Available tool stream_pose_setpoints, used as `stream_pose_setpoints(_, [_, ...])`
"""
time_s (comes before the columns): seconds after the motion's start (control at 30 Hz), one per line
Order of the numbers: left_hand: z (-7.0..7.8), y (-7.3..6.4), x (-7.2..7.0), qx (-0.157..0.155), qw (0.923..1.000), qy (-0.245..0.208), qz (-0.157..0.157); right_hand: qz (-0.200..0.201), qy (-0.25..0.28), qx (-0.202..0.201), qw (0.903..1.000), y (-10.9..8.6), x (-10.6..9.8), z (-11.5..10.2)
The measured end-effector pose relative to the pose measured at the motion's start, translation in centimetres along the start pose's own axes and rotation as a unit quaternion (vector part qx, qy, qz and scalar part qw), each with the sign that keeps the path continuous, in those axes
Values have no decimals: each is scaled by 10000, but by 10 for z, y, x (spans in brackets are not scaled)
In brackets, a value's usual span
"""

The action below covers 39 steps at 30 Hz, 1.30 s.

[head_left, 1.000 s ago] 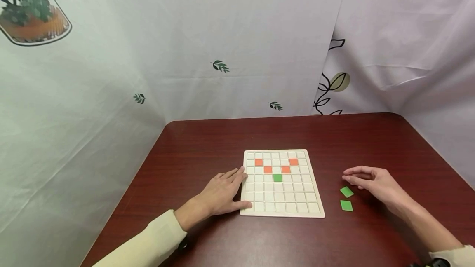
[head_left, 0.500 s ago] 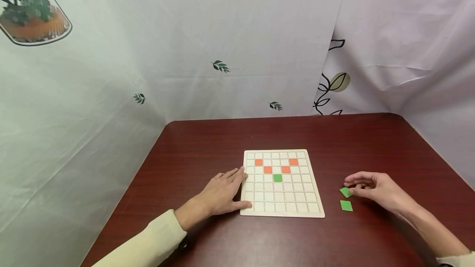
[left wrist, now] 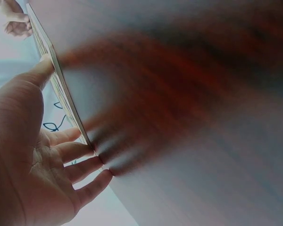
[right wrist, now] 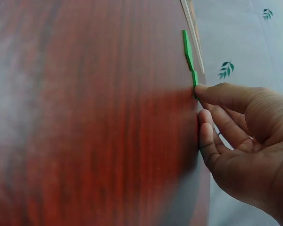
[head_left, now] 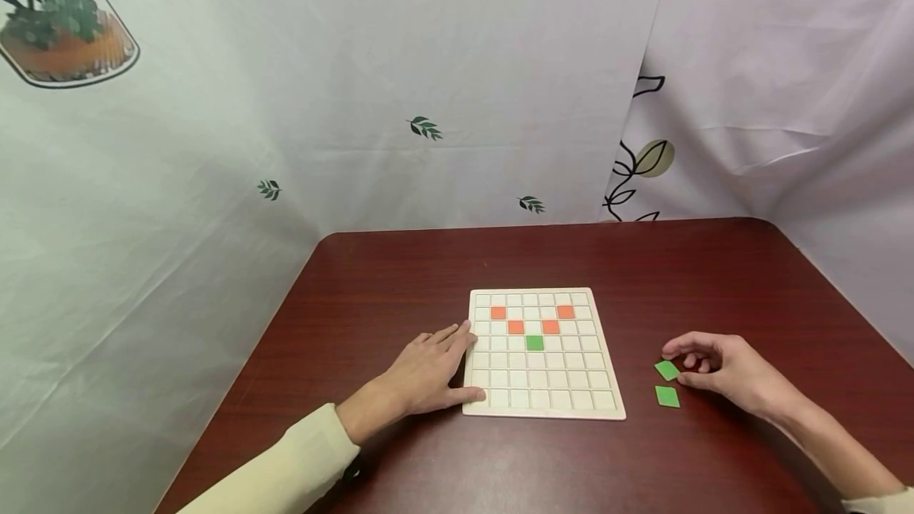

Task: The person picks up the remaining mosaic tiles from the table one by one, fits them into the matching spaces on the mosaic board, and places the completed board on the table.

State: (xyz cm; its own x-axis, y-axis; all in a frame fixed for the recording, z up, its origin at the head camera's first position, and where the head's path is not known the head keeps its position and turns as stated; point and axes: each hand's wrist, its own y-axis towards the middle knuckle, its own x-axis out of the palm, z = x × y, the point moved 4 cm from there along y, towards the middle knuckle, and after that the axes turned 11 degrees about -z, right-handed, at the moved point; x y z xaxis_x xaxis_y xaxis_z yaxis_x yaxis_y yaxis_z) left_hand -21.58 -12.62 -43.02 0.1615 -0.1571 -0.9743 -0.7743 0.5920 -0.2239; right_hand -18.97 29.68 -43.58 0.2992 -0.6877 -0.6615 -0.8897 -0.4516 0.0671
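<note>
A white board with a grid of square cells (head_left: 500, 379) lies on the table, bearing several orange tiles (head_left: 516, 327) and one green tile (head_left: 535, 343). My left hand (head_left: 421, 371) rests at its left edge, fingers spread, with the thumb on the near left corner and fingertips along the side. To the right of the board, my right hand (head_left: 735, 375) pinches a loose green tile (head_left: 667, 370) at its edges between thumb and index finger, down at the table. The other fingers curl inward beneath the palm. A second loose green tile (head_left: 667, 397) lies just nearer, flat on the wood.
The dark red wooden table (head_left: 400, 276) has rounded far corners. Behind it and along both sides hangs a pale cloth (head_left: 464, 62) printed with leaves and potted plants. In the left wrist view, the board's thin edge (left wrist: 68, 101) runs beside the fingers.
My right hand has come down and slightly nearer, and its thumb and index finger have closed about the farther loose green tile. The left hand and the board stay put.
</note>
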Motion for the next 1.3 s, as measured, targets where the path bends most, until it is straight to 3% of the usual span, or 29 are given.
stream_pose_setpoints(0.53, [0, -1, -1, 27, 10000, -7, 59, 152, -222, 111, 9996, -2, 1, -1])
stream_pose_setpoints(0.93, [0, -1, -2, 19, 10000, 2, 40, 270, -530, -66, 9982, -2, 4, -1])
stream_pose_setpoints(1.3, [0, -1, -1, 29, 10000, -5, 32, 306, -466, -176, 9983, -3, 3, -3])
